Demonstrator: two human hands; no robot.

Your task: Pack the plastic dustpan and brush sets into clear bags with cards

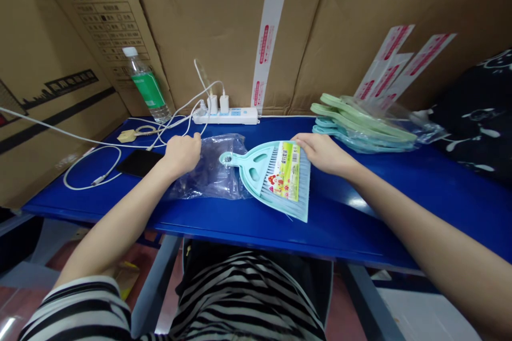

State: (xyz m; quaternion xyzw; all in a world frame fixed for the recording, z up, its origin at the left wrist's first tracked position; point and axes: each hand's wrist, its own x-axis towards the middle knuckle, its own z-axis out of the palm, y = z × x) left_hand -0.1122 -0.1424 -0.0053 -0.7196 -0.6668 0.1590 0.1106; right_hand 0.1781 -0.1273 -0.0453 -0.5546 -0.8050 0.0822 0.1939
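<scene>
My right hand grips the wide end of a light blue dustpan and brush set, thumb on top near its far corner. A yellow and white printed label crosses the grey-blue bristles. The set's handle, with a hole at its tip, points left and overlaps a clear plastic bag on the table. My left hand is closed at the bag's far left edge, holding the plastic; its fingertips are partly hidden.
Bagged green and blue dustpan sets lie stacked at the right. A power strip with white cables, a water bottle and a black phone are at the left. Cardboard walls the back of the blue table.
</scene>
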